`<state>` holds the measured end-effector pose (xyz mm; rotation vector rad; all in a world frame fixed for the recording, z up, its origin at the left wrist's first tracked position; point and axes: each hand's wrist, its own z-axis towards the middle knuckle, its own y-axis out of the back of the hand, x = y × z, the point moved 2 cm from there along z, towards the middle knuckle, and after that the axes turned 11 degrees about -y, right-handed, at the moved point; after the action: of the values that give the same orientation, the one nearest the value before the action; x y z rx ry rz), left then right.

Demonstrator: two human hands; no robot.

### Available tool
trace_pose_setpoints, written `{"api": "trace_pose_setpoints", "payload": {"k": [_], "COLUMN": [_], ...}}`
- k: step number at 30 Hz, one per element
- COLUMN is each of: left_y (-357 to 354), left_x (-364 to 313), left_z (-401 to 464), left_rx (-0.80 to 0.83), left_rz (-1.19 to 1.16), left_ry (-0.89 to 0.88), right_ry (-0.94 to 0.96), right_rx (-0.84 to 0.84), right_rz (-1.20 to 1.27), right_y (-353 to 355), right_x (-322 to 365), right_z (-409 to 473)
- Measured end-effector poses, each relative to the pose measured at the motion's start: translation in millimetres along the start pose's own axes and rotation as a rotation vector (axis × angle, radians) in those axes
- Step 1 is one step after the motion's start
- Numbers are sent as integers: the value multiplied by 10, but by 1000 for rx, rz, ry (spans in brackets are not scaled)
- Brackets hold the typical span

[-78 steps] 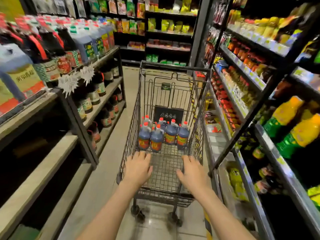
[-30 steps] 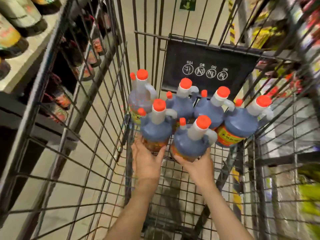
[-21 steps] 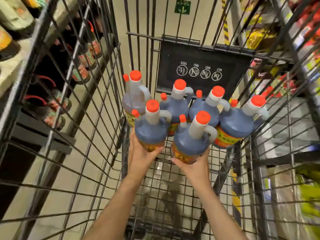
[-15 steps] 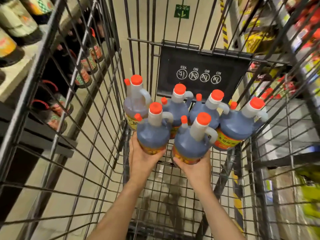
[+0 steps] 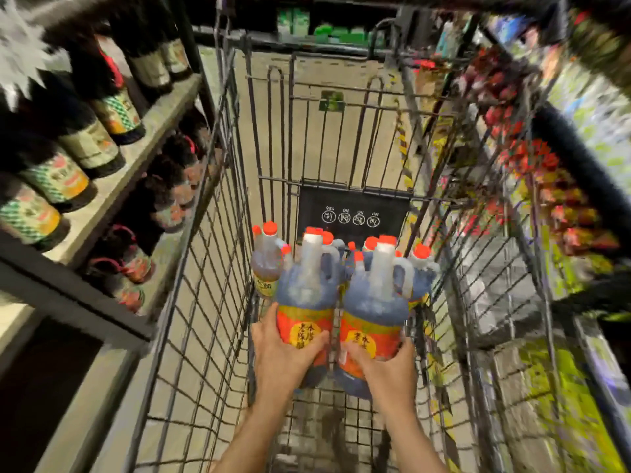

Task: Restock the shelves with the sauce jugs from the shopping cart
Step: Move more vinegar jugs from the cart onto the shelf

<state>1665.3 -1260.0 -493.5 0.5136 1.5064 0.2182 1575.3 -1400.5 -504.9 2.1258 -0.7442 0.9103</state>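
The left hand (image 5: 285, 349) was wrapped around the bottom of one sauce jug (image 5: 305, 302), and the right hand (image 5: 386, 367) was wrapped around the bottom of a second jug (image 5: 374, 312). The two hands were close together, each one holding tight to its own jug. Half a second before, these two jugs sat low with the others and only their red caps and blue tops showed. Now they had come up off the cart floor and tipped back toward the person, so their orange labels faced up. That likely meant the lift out of the shopping cart (image 5: 205, 302) had begun. The two jugs were near the middle of the cart, side by side and nearly touching. The other jugs (image 5: 268, 264) were behind them, toward 12 o'clock, by the black sign (image 5: 353, 213) at the far end of the cart. The shelf (image 5: 136, 151) with dark bottles (image 5: 85, 145) was at about 9 o'clock, just beside the cart. The jugs looked big and full, so they were probably heavy. No jug from the cart was on a shelf yet, so most of the job was still ahead. The view was blurry, so small things were hard to tell.
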Motion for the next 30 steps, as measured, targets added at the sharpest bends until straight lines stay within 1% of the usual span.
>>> {"api": "trace_pose_setpoints", "payload": {"k": [3, 7, 10, 15, 19, 24, 26, 30], "left_y": [192, 456, 672, 1018, 1281, 1523, 1596, 1670], "left_x": [-497, -1192, -1659, -2391, -2947, -3452, -3595, -3860], "left_z": [-138, -394, -665, -1161, -1621, -2236, -2441, -2804], "left_rx": [7, 37, 43, 28, 9, 53, 78, 164], "left_rz": [-33, -104, -177, -251, -277, -343, -373, -421], "left_ry": [-50, -135, -235, -343, -422, -479, -504, -547], "right_ry": [38, 107, 159, 272, 399, 514, 544, 545], "right_rx": [-60, -99, -95, -101, -137, -245, -290, -372], "right_rz": [24, 81, 102, 157, 197, 200, 215, 263], "right_y": [320, 735, 1127, 1813, 2354, 2922, 3123, 3493], "right_x": [330, 707, 1007, 1370, 1538, 1560, 1547, 1461], "right_z": [-345, -810, -1224, -1966, -2612, -3255, -3492, -3872]}}
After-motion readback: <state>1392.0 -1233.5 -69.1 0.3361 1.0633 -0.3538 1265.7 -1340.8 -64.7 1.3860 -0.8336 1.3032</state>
